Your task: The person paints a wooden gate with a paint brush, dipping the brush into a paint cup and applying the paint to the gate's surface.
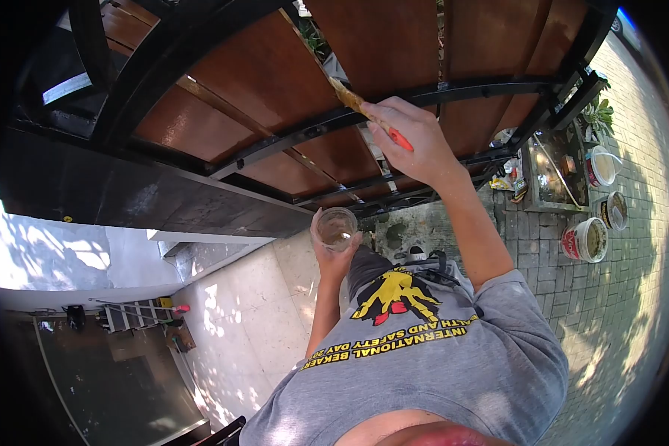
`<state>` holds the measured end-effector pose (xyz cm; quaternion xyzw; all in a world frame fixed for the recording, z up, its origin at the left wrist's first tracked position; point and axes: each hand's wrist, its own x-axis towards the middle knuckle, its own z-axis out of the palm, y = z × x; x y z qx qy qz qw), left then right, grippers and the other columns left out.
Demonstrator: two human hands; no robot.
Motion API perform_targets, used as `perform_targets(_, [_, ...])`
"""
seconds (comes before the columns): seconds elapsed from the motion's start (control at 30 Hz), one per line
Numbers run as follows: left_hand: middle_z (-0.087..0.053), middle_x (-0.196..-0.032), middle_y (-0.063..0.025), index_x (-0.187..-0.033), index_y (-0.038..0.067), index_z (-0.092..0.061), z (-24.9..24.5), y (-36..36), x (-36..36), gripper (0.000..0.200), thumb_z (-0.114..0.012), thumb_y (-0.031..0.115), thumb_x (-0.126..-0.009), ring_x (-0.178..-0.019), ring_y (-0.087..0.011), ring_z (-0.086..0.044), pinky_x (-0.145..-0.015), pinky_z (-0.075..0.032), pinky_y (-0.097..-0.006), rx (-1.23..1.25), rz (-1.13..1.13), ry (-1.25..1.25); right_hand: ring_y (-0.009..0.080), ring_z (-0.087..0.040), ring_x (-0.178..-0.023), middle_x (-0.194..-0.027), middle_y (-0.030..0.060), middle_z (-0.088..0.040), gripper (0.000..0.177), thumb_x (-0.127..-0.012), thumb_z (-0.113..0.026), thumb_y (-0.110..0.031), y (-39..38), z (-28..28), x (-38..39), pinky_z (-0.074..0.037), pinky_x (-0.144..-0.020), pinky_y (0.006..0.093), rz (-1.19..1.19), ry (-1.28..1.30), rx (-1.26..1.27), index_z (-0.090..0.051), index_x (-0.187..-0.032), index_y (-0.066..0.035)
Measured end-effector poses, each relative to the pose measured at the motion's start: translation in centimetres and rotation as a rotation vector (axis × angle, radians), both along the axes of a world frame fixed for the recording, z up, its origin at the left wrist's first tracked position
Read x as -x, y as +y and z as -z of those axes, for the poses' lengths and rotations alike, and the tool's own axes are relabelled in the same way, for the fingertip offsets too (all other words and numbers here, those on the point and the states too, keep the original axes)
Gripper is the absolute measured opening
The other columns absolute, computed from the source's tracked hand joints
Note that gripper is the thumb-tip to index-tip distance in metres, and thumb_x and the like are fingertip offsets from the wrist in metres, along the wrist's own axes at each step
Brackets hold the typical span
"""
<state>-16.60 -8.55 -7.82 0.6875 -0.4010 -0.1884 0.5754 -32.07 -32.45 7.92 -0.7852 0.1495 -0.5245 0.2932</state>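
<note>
My right hand (412, 141) is raised and closed around a paintbrush (353, 100) with an orange-red handle end. Its bristles meet the edge of a glossy brown panel (383, 44), beside a narrow gap. Lower down, my left hand (331, 249) has its fingers wrapped round a clear plastic cup (337, 223), held mouth up with a little liquid at the bottom. The panels sit in a black metal gate frame (312, 134) that stretches across the view above both hands.
Several buckets (586, 240) stand on the paving at right, near a box-like planter (554, 171) and a green plant (598, 115). A folding ladder (134, 314) lies by the wall at lower left. Pale tiles (238, 312) cover the floor at left.
</note>
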Motion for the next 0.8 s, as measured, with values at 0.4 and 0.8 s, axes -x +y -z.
perform_targets(0.4, [-0.059,-0.13,-0.0135,-0.152,0.002,-0.036,-0.4,-0.9,0.0,0.098,-0.092,0.016,-0.073,-0.118,-0.0232,-0.06,-0.104,-0.048,-0.0373,-0.005,0.032,-0.033,0.0327,-0.067,-0.082,-0.097,0.0168,-0.067,0.026,-0.093,-0.067,-0.007,-0.7,-1.2,0.2,-0.055,-0.074,0.0376,-0.038,0.121,0.032,-0.069,-0.116,0.005])
perform_targets(0.8, [-0.059,-0.13,-0.0142,-0.152,0.002,-0.036,-0.5,-1.7,0.1,0.099,-0.093,0.016,-0.073,-0.117,-0.0237,-0.061,-0.103,-0.049,-0.0365,0.011,0.038,-0.029,0.0288,-0.064,-0.071,-0.085,0.0157,-0.066,0.024,-0.092,-0.069,-0.007,-1.5,-1.8,-1.6,-0.052,-0.068,0.0335,-0.005,0.007,-0.012,-0.07,-0.112,0.006])
